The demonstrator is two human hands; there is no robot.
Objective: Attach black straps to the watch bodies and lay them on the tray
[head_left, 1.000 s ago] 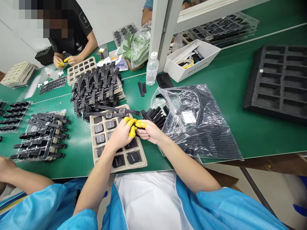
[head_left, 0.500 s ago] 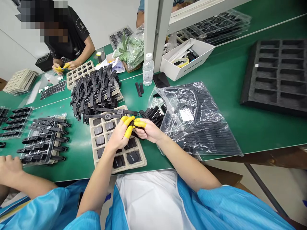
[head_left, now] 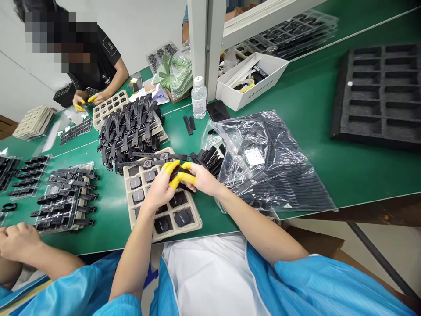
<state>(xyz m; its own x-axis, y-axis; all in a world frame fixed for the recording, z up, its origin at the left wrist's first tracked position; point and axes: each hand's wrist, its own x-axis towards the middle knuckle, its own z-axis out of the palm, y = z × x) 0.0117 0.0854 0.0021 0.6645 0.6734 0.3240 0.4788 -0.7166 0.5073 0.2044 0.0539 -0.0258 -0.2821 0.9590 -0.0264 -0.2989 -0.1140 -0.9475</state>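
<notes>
My left hand (head_left: 160, 188) and my right hand (head_left: 204, 180), both with yellow finger cots, meet over a beige moulded tray (head_left: 194, 226). Between their fingertips they grip a black smartwatch (head_left: 176, 171), mostly covered by the fingers. Square black watch cases sit in the tray's pockets under my hands. Two watches with straps attached (head_left: 147, 163) lie across the tray's far edge. Just beyond my right hand are loose black watch straps (head_left: 210, 159), spilling by the mouth of a clear plastic bag (head_left: 279, 169) full of more straps.
Strapped watches are piled on stacked trays (head_left: 131, 127) at the back left, with another stack (head_left: 66, 197) further left. A water bottle (head_left: 199, 98), a white box (head_left: 248, 90) and a black foam tray (head_left: 378, 94) stand beyond. Co-workers sit at the left and across.
My fingers have shifted around the watch and spread slightly, so more of its dark face shows. The camera view has moved a little to the left.
</notes>
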